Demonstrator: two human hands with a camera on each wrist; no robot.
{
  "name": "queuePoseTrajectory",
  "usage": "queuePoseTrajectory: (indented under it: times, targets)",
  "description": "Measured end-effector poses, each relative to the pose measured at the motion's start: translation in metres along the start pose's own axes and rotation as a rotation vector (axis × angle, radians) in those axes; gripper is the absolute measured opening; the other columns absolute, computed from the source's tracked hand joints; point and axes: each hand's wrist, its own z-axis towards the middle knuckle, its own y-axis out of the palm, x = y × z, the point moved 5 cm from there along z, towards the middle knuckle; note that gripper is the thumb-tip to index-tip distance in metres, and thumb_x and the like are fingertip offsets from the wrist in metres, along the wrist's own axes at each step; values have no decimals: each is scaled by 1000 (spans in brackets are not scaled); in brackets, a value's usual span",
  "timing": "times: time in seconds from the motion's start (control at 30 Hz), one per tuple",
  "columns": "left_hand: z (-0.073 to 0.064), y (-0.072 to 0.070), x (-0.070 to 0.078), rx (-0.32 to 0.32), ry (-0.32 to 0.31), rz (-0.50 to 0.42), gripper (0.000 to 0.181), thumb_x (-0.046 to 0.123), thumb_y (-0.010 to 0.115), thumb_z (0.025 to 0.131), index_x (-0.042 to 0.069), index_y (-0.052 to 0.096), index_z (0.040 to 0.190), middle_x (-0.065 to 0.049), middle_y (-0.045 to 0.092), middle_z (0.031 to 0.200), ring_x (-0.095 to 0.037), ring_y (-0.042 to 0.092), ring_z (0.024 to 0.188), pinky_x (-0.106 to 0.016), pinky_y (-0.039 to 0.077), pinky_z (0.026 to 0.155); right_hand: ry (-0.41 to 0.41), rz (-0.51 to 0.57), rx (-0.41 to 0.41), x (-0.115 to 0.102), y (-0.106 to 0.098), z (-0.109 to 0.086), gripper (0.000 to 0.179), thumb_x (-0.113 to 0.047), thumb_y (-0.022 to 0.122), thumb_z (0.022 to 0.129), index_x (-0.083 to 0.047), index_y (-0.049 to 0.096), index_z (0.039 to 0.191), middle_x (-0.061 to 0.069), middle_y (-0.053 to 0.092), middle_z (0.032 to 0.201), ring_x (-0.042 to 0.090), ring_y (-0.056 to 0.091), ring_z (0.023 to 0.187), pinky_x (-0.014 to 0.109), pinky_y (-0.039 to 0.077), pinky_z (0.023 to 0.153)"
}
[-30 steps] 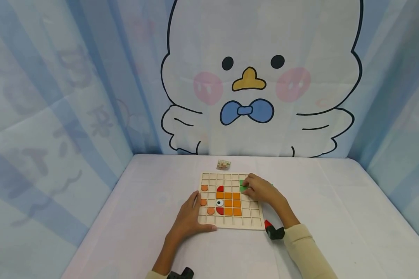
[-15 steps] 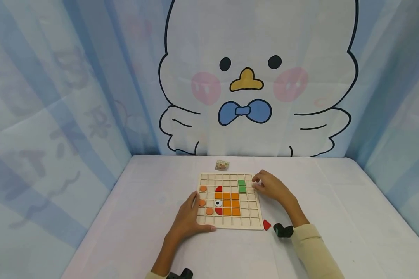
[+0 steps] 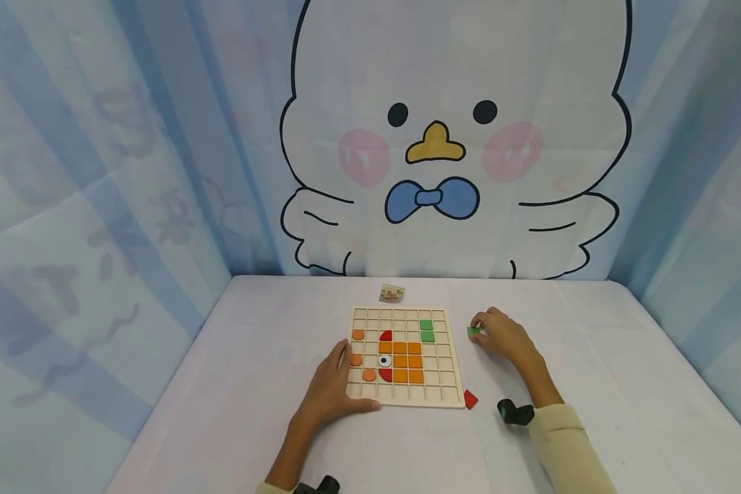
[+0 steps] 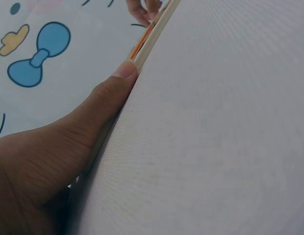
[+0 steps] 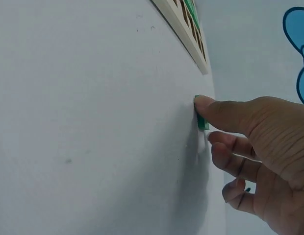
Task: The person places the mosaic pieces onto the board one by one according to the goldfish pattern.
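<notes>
In the head view a square wooden grid board (image 3: 441, 387) lies on the table, with orange squares (image 3: 400, 361), red quarter-rounds, a round eye tile (image 3: 385, 360) and two green squares (image 3: 427, 330) in its cells. My left hand (image 3: 328, 384) rests at the board's near left corner. Its fingers lie along the left edge, and the straight thumb (image 4: 105, 100) presses the front edge. Right of the board, my right hand (image 3: 503, 335) pinches a green square tile (image 5: 201, 117) low at the table. The fingertips behind that tile are partly hidden.
A red tile (image 3: 471, 399) lies by the board's near right corner. Round light-orange tiles (image 3: 369, 375) sit in the board's left part. Behind the board is a small patterned packet (image 3: 392, 293). A curtain with a cartoon bird (image 3: 435, 82) closes the back.
My right hand has left the board's green squares and moved right to the table, where it now pinches another green tile. The red tile came into full view. My left hand stays put.
</notes>
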Motion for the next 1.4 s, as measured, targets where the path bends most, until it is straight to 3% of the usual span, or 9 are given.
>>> queuePoseTrajectory:
  times: [0.23, 0.5, 0.87, 1.17, 1.4]
  targets:
    - [0, -2, 1, 0, 5, 2, 134, 71, 79, 58, 4, 17, 156, -14, 16, 162, -33, 28, 144, -53, 31, 116, 19, 63, -10, 5, 2, 0, 22, -17, 74, 87, -5, 69, 104, 13, 62, 101, 24, 58, 89, 45, 53, 81]
    - [0, 0, 0, -4, -1, 2, 134, 72, 78, 58, 4, 17, 156, -15, 17, 162, -34, 28, 144, -52, 30, 116, -37, 144, -10, 2, 4, -1, 21, -12, 72, 87, -1, 69, 104, 10, 61, 99, 20, 57, 85, 40, 52, 78]
    - [0, 1, 0, -4, -10, -18, 135, 71, 80, 57, 5, 17, 156, -13, 16, 162, -34, 28, 145, -53, 30, 116, -55, 111, 27, 2, 7, -4, 19, -17, 72, 88, -2, 68, 100, 8, 61, 100, 17, 55, 82, 38, 52, 76]
    - [1, 1, -2, -14, -13, 17, 133, 72, 78, 59, 3, 19, 155, -16, 17, 162, -36, 29, 144, -54, 31, 115, -84, 121, 54, -3, 6, -5, 20, -19, 72, 89, -3, 67, 100, 7, 61, 100, 16, 54, 81, 36, 51, 73]
    - [0, 2, -2, -11, -21, 24, 132, 76, 76, 56, 9, 21, 156, -12, 16, 163, -35, 27, 145, -55, 31, 115, -115, 135, 58, -11, 8, -5, 19, -18, 72, 88, -3, 68, 99, 8, 61, 100, 16, 53, 81, 34, 51, 73]
